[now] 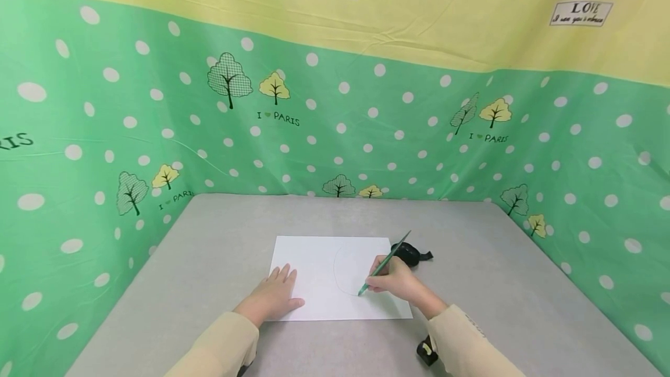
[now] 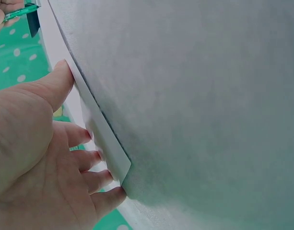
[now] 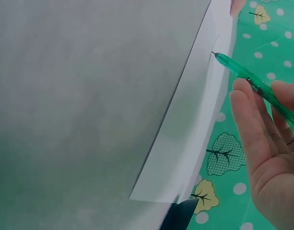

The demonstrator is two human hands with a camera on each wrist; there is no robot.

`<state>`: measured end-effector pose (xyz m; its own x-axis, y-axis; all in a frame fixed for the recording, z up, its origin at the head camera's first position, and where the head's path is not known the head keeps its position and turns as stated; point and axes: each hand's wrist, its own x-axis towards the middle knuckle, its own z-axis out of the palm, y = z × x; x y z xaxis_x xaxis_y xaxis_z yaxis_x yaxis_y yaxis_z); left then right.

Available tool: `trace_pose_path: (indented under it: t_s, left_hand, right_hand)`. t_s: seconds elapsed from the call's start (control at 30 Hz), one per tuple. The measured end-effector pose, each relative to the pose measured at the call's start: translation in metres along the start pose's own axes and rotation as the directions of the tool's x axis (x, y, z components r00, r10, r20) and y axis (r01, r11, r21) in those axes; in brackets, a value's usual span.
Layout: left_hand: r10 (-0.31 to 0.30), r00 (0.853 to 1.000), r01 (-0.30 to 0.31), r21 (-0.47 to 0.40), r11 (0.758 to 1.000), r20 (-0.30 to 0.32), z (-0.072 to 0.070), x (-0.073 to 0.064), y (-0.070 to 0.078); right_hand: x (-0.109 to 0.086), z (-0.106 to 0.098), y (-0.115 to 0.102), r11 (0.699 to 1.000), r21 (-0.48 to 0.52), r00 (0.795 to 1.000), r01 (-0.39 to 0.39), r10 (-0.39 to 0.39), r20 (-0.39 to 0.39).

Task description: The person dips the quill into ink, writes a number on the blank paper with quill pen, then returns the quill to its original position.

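A white sheet of paper (image 1: 314, 284) lies on the grey table, with a thin curved line drawn on it, bowed out to the left. My right hand (image 1: 395, 281) pinches a green pen (image 1: 384, 262) between thumb and fingers. In the right wrist view the tip of the pen (image 3: 254, 79) meets the lower end of that line. Spread fingers of my left hand (image 1: 273, 297) rest on the left part of the sheet. From the left wrist view, the left hand (image 2: 51, 143) shows its palm side, fingers extended along the paper's edge (image 2: 111, 146).
A black rounded object with a strap (image 1: 408, 253) sits just beyond the right hand, by the paper's right edge. Near the right sleeve lies a small black object with a yellowish mark (image 1: 426, 352). Green polka-dot cloth (image 1: 366, 127) hangs around the table (image 1: 235, 220).
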<state>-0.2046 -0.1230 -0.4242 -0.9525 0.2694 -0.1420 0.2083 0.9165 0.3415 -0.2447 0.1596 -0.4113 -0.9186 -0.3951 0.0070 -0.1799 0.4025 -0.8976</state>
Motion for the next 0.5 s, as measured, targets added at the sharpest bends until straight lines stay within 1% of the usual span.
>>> trace_pose_path:
  t_s: [0.33,0.5]
  left_hand:
    - [-0.002,1.000,0.002,-0.003,1.000,0.002,0.0006,0.0007,0.0001]
    - [0.007,1.000,-0.007,0.009,1.000,-0.003,0.0011,0.0021,-0.0003]
  right_hand:
    - [0.0000,-0.0026,0.0018,1.000,0.005,1.000,-0.004,0.004,-0.002]
    - [0.0002,-0.0044,0.0042,1.000,-0.013,1.000,-0.007,0.007,-0.010]
